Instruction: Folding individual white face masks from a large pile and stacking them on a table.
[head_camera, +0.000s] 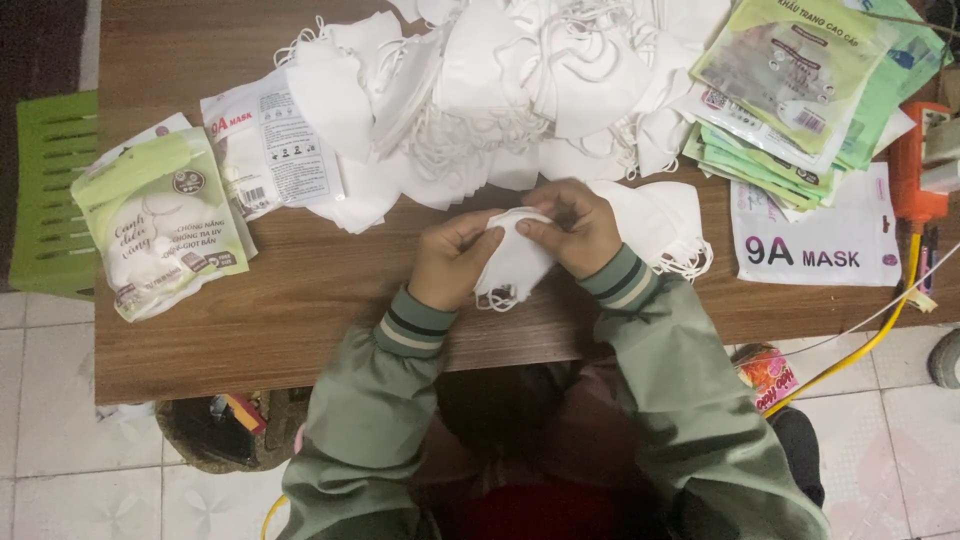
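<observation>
Head view: both hands meet over the near edge of the surface (300, 330), at its middle. Left hand (452, 262) and right hand (578, 232) each pinch one white mask (515, 262) between thumb and fingertips, the grip of both pressed onto its upper edge. Mask is folded flat, ear loops dangling below toward the near edge; held from both sides, probably to keep the fold closed and the halves aligned.

Behind the hands, a loose mask pile (500, 90) spreads along the far edge, straps tangled. A second flat mask (665, 225) lies just beside the right hand. Far right corner: a stack of green pouches (790, 90), with a white pouch (815, 235) nearer. Left edge: a filled green pouch (160, 225) and another white pouch (268, 150). Orange tool (912, 170) at the right edge, its yellow cord (860, 345) dropping off the surface. Nothing sits between the hands and the pile.
</observation>
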